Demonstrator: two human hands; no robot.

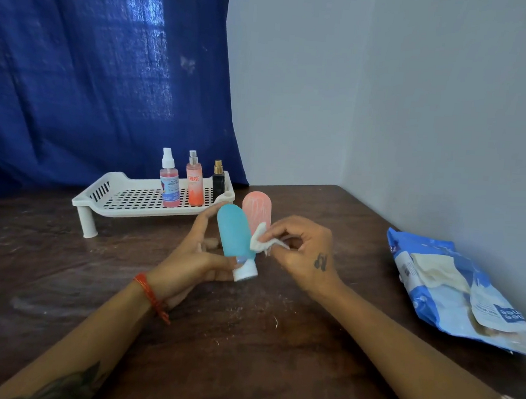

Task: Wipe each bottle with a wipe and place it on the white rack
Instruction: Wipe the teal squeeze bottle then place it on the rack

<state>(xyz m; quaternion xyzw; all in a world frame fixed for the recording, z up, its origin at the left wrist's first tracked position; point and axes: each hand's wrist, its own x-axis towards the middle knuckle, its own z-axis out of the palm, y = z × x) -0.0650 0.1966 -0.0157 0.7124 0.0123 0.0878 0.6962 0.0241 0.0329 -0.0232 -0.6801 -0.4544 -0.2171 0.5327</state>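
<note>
Teal bottle (pixel 235 233): being held cap-down above the table (pixel 244 339), in front of the white rack (pixel 123 199); looking light, smooth, probably squeezable.
Grip advice: taking it low near the white cap (pixel 245 272) is likely steadiest.
Left hand (pixel 188 256): curling round the bottle.
Right hand (pixel 301 249): pinching the wipe (pixel 260 241) against its side.
Pink bottle (pixel 256 209): waiting just behind.

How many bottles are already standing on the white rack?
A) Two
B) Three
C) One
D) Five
B: three bottles stand on the white rack: a pink spray bottle, an orange-pink mist bottle and a small black bottle. The blue bottle is held in the left hand, and the pink bottle is off the rack behind it.
</note>
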